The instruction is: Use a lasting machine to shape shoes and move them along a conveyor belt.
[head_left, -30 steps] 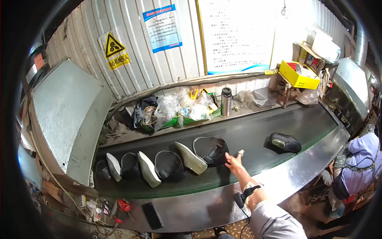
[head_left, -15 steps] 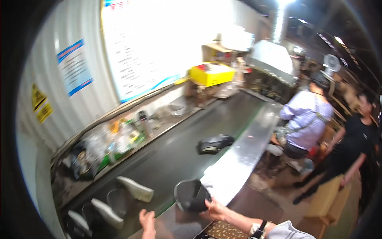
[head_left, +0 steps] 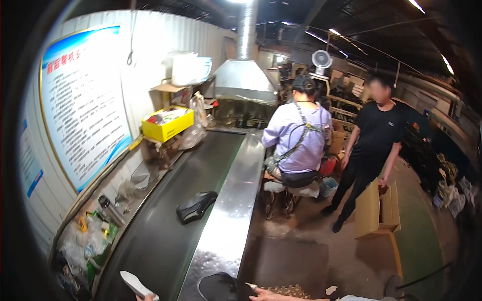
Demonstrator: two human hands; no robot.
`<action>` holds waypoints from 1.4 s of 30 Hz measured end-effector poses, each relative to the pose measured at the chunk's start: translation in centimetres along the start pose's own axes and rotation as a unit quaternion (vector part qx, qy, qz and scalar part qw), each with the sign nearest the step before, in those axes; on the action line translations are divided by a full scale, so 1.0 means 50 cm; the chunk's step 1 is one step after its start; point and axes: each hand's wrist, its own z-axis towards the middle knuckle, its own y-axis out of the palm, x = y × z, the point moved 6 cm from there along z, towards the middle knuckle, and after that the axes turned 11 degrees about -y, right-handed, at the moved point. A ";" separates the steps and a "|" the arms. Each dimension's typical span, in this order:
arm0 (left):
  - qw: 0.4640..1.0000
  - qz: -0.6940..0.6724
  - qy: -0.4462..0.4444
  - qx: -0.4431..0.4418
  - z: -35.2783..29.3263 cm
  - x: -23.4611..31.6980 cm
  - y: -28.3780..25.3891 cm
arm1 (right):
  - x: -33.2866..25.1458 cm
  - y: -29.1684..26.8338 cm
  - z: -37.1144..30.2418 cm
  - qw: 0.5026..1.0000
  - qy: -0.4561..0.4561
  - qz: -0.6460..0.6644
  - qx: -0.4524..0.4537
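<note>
At the bottom edge, the fingertips of my left hand close on the lower end of a white shoe last above the dark conveyor belt; most of that hand is cut off. To its right, a black shoe upper rests on the metal ledge, partly out of frame. My right hand lies just right of this upper, fingers stretched toward it, one fingertip pale. A small gap shows between them, and nothing is seen in that hand. Farther up the belt sits a black shoe, against the ledge side.
The shiny metal ledge borders the belt. Along the wall are plastic bags, a flask and a yellow box. A seated person works beyond, and a standing person holds a cardboard box.
The view has swung right and up, so hands and near shoes sit lower in it. My left hand, empty before, has reached the white last. My right hand has come off the black upper.
</note>
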 end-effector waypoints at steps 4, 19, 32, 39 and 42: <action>0.812 0.489 0.318 -0.029 -0.230 0.111 -0.098 | 0.039 -0.028 0.126 0.982 -0.047 0.172 -0.057; 0.535 0.429 0.709 -0.165 -0.723 -0.112 -0.031 | 0.103 -0.093 0.327 0.958 0.073 0.273 -0.039; 0.520 0.484 0.674 -0.203 -0.722 -0.211 0.009 | 0.094 -0.120 0.343 0.967 0.038 0.248 -0.054; 0.588 0.485 0.591 -0.264 -0.699 -0.144 -0.001 | 0.112 -0.136 0.337 0.980 0.048 0.191 -0.035; 0.586 0.497 0.590 -0.249 -0.683 -0.136 0.002 | 0.111 -0.123 0.330 0.979 0.038 0.186 -0.080</action>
